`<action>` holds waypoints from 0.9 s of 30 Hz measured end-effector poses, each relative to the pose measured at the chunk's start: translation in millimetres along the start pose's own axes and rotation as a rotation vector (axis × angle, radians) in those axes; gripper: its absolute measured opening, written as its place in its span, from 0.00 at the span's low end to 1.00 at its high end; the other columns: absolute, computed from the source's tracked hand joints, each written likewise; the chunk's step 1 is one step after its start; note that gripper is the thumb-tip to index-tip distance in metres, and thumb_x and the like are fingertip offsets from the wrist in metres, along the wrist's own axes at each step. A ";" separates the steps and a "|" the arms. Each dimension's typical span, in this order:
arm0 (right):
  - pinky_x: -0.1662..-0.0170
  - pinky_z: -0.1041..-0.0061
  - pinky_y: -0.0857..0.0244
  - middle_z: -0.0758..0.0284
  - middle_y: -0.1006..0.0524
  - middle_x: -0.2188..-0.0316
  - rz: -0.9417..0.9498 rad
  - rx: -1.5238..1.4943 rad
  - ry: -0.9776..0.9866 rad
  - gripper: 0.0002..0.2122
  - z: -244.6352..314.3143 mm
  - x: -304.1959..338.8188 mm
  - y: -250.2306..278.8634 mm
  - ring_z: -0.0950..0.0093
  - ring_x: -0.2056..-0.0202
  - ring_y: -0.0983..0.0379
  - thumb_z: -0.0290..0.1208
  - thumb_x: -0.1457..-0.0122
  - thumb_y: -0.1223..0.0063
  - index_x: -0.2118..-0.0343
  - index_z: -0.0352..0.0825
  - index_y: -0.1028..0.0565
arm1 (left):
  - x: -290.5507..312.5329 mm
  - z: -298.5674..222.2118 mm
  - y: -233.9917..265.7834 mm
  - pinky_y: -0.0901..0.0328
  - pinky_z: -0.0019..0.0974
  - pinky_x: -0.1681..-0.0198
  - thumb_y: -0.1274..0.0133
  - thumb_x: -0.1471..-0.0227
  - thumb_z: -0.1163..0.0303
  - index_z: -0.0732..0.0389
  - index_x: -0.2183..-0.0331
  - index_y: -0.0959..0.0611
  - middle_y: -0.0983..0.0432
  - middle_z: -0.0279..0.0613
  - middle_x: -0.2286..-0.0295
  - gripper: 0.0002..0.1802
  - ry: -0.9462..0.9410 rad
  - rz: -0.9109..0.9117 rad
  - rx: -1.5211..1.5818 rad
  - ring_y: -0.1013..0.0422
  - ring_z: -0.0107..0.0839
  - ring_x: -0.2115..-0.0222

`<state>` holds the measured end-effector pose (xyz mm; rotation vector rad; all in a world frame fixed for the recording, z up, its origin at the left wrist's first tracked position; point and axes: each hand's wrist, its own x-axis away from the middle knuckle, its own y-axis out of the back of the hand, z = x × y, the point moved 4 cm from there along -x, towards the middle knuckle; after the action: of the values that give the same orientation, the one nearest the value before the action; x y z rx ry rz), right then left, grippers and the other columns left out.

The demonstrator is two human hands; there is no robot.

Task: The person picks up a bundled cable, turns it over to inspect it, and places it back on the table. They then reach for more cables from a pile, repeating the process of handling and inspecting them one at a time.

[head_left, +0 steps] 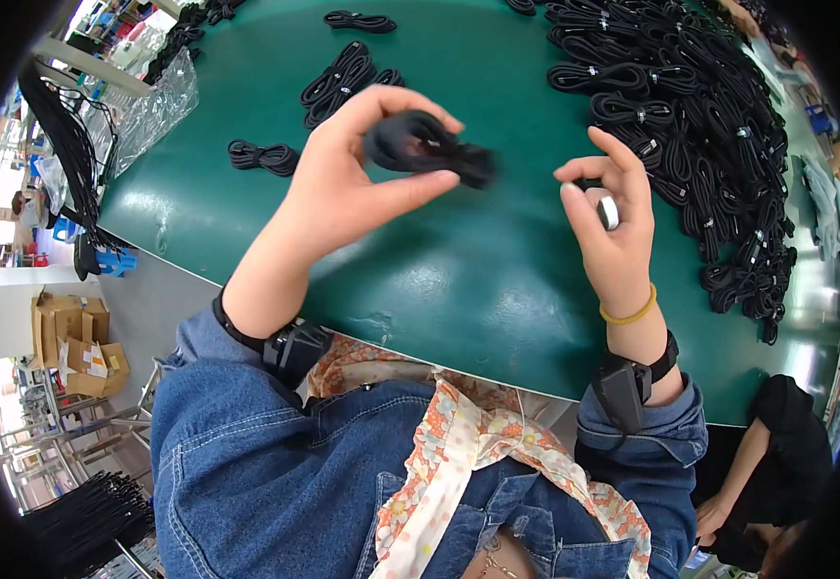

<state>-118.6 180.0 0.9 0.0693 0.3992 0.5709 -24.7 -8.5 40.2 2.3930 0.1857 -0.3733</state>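
Above the green table, my left hand is closed around a coiled black cable, thumb below and fingers above. The bundle's loop and its far end are blurred by motion. To its right, my right hand is raised with the fingers curled in. Within that hand sits a small object with a pale, oval end and a dark part near the fingertips; its kind I cannot make out. The two hands are apart.
A large heap of coiled black cables covers the right side of the green table. Several more bundles lie at left and far. Clear plastic bags edge the left; cardboard boxes stand beyond. Another person's arm shows lower right.
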 end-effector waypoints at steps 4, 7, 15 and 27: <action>0.79 0.92 0.48 0.68 0.31 0.68 0.089 -0.037 0.102 0.25 9.1 2.7 -5.3 0.89 0.80 0.40 0.19 0.57 0.46 0.53 0.30 0.40 | -4.1 -2.2 -21.7 0.39 0.33 0.56 0.44 0.65 0.80 0.63 0.63 0.32 0.31 0.44 0.65 0.23 0.067 -0.143 0.839 0.33 0.31 0.63; 0.77 0.91 0.44 0.66 0.31 0.66 0.133 0.018 0.142 0.24 9.0 4.9 -6.0 0.87 0.78 0.37 0.19 0.58 0.45 0.55 0.29 0.38 | -4.8 5.0 -38.9 0.40 0.34 0.56 0.44 0.65 0.78 0.62 0.63 0.32 0.32 0.47 0.64 0.22 0.091 -0.167 1.098 0.35 0.31 0.61; 0.69 0.86 0.37 0.65 0.29 0.68 0.035 -0.001 0.267 0.24 7.8 6.7 -8.3 0.81 0.70 0.30 0.22 0.61 0.39 0.58 0.29 0.35 | -2.1 13.3 -52.5 0.41 0.35 0.55 0.43 0.65 0.78 0.63 0.63 0.32 0.31 0.46 0.64 0.23 0.240 -0.130 1.171 0.34 0.33 0.62; 0.70 0.85 0.37 0.67 0.27 0.74 0.096 0.004 0.054 0.21 1.8 11.1 -7.5 0.80 0.72 0.30 0.25 0.60 0.39 0.61 0.29 0.33 | 5.4 14.3 -47.9 0.36 0.28 0.62 0.42 0.65 0.80 0.64 0.68 0.31 0.28 0.44 0.70 0.19 0.406 -0.094 1.178 0.31 0.27 0.68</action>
<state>-105.6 179.8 -2.6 0.0775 0.4518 0.6680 -33.8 17.9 -1.5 3.6246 0.3205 0.0140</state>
